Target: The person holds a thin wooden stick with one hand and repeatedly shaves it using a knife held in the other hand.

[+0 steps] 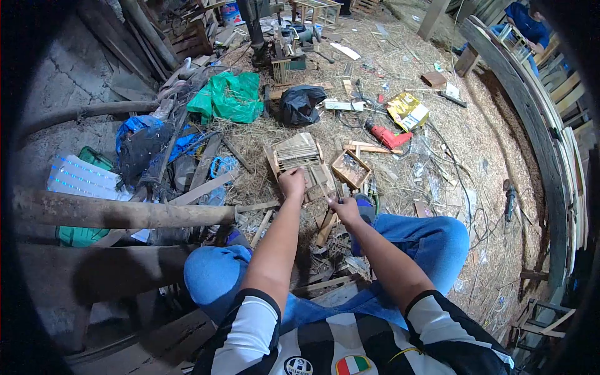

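Note:
A small wooden frame with thin parallel slats point(296, 150) stands tilted in front of my knees. My left hand point(292, 182) is closed at its near side, over the slats; what its fingers grip is hidden. Just to the right, my right hand point(345, 209) is closed on a thin wooden strip point(324, 190) that points up toward the frame's right side. A small open wooden box point(351, 169) with loose bits inside lies beyond my right hand.
A red power drill point(389, 136), a black plastic bag point(302, 105) and a green plastic bag point(228, 98) lie ahead. An angle grinder point(510, 199) and cables lie right. A bamboo pole point(125, 210) crosses at left. Another person point(528, 28) sits behind a wooden beam point(531, 119).

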A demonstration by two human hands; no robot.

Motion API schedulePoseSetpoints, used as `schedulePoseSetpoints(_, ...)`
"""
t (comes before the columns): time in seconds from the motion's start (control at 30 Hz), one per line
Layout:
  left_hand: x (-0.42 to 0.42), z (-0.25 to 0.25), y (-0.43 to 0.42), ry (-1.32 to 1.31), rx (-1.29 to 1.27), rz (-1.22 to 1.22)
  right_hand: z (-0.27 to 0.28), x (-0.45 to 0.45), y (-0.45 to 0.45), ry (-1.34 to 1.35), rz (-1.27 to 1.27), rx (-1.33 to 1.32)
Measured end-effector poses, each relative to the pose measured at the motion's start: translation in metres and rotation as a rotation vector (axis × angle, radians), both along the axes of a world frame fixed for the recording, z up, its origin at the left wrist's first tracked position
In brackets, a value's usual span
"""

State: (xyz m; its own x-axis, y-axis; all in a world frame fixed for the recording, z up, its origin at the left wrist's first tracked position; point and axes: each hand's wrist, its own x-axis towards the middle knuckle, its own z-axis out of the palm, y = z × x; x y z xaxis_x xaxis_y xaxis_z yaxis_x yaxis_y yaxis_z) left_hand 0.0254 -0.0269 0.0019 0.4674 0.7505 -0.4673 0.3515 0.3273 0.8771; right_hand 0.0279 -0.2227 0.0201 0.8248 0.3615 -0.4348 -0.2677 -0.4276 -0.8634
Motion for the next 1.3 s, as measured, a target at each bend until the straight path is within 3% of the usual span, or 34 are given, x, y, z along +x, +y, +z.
schedulePoseSetpoints(0.2,0.011,0.000,-0.001,-0.038,-0.059,0.043,-0.038,-0.014,-0.022,0.003,0.113,-0.087)
schedulePoseSetpoints(0.27,0.014,-0.017,0.003,-0.081,-0.088,0.041,-0.012,-0.029,-0.025,0.055,0.078,-0.076)
schedulePoseSetpoints(0.37,0.011,-0.004,-0.001,0.024,-0.020,0.006,0.006,-0.048,-0.031,0.103,0.014,-0.006)
schedulePoseSetpoints(0.47,0.013,-0.061,0.011,0.140,0.134,-0.029,0.018,-0.062,-0.037,0.118,-0.016,-0.036)
schedulePoseSetpoints(0.57,0.002,-0.045,0.003,0.208,0.345,-0.070,0.026,-0.068,-0.041,0.147,-0.031,-0.004)
schedulePoseSetpoints(0.77,-0.012,-0.020,-0.005,0.370,0.406,-0.123,0.050,-0.074,-0.045,0.161,-0.068,0.066)
schedulePoseSetpoints(0.87,-0.021,-0.030,0.003,0.314,0.347,-0.071,0.051,-0.074,-0.043,0.108,-0.072,0.124)
schedulePoseSetpoints(0.9,-0.028,-0.017,-0.001,0.314,0.359,-0.074,0.050,-0.074,-0.042,0.076,-0.065,0.152)
schedulePoseSetpoints(0.97,-0.045,0.027,-0.018,0.117,0.006,-0.127,0.060,-0.072,-0.038,0.078,-0.063,0.136)
schedulePoseSetpoints(1.0,-0.051,0.036,-0.023,0.119,0.018,-0.127,0.065,-0.070,-0.035,0.077,-0.056,0.106)
schedulePoseSetpoints(1.07,-0.063,0.053,-0.034,-0.117,-0.157,-0.314,0.072,-0.072,-0.029,0.104,-0.062,0.094)
schedulePoseSetpoints(1.17,-0.083,0.068,-0.046,-0.249,-0.260,-0.399,0.093,-0.081,-0.022,0.131,-0.086,0.236)
schedulePoseSetpoints(1.3,-0.116,0.134,-0.067,-0.274,-0.159,-0.374,0.122,-0.095,-0.017,0.172,-0.001,0.374)
